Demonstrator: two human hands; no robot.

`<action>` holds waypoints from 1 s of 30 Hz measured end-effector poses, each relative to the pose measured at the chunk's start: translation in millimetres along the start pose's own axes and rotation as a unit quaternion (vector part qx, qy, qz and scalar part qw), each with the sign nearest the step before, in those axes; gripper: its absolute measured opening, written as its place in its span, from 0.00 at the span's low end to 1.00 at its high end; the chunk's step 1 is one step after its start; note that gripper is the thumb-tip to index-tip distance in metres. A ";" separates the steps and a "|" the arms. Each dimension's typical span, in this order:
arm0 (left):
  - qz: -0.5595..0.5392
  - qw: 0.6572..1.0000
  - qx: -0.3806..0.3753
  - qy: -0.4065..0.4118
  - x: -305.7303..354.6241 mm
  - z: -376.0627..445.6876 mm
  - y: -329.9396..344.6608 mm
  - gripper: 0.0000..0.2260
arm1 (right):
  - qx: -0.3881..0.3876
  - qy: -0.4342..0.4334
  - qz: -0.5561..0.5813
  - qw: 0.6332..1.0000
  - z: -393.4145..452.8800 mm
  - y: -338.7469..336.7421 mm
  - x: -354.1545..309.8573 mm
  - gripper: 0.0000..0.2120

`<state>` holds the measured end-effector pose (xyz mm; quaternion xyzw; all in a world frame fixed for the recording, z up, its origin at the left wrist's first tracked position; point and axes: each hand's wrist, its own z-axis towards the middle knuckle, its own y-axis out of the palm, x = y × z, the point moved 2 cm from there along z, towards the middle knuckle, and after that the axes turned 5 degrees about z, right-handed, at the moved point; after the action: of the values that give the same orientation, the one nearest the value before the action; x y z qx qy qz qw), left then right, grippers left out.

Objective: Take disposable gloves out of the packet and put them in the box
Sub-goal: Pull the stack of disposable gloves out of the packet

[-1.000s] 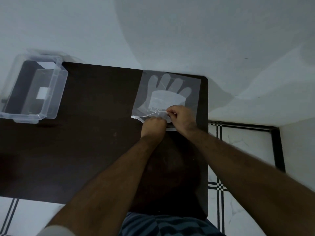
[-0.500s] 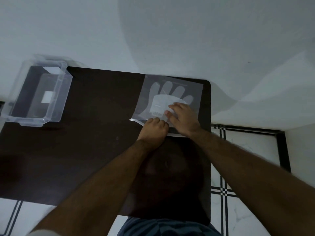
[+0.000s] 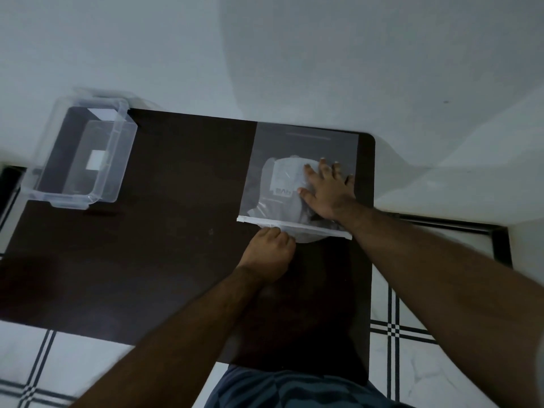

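A clear zip packet (image 3: 266, 148) lies flat at the far right of the dark table (image 3: 164, 231). Inside it a stack of disposable gloves (image 3: 284, 178) is bunched up, and a fold pokes out of the near white-edged mouth. My right hand (image 3: 326, 192) reaches in through the mouth and lies flat on the gloves, fingers spread. Whether it is under the top film is unclear. My left hand (image 3: 270, 251) is curled, pinching the near edge of the packet. The clear plastic box (image 3: 120, 163) stands empty and open at the far left corner.
A pale wall runs right behind the table's far edge. White floor tiles with dark lines show to the near left and right. The packet's right side is close to the table's right edge.
My right hand has slid further up the packet from its mouth, fingers now spread. The glove stack has crumpled from its flat hand shape. My left hand stays at the mouth.
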<state>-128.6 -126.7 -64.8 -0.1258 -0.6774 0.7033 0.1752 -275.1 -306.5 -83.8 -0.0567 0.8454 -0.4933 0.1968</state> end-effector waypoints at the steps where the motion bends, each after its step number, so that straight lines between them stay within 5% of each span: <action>1: -0.004 1.000 0.000 -0.003 4.2 -6.1 -0.3 0.04 | -0.003 0.002 -0.003 1.000 0.3 0.3 -0.4 0.39; 16: -0.040 0.998 0.001 -0.050 44.2 -116.0 5.3 0.07 | 0.058 -0.070 -0.029 0.995 -28.8 18.4 -30.4 0.36; 19: -0.049 0.993 -0.043 -0.098 40.9 -128.4 -1.1 0.24 | 0.052 -0.103 -0.036 0.993 -45.3 36.9 -47.3 0.35; 21: -0.064 0.988 -0.035 -0.138 34.1 -134.9 -9.3 0.27 | 0.059 -0.112 -0.034 0.991 -56.6 45.8 -53.3 0.34; 26: -0.158 0.902 0.019 -0.401 -9.8 -134.5 -14.7 0.11 | 0.099 -0.135 -0.037 0.985 -85.0 58.7 -60.0 0.33; 30: -0.228 0.837 -0.026 -0.497 -34.9 -124.2 -4.7 0.22 | 0.097 -0.119 -0.033 0.988 -91.6 65.3 -58.1 0.32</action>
<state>-45.1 -28.3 -68.5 0.3941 -0.7012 0.5933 -0.0336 -251.1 -182.2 -83.7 -0.1233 0.7620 -0.5687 0.2840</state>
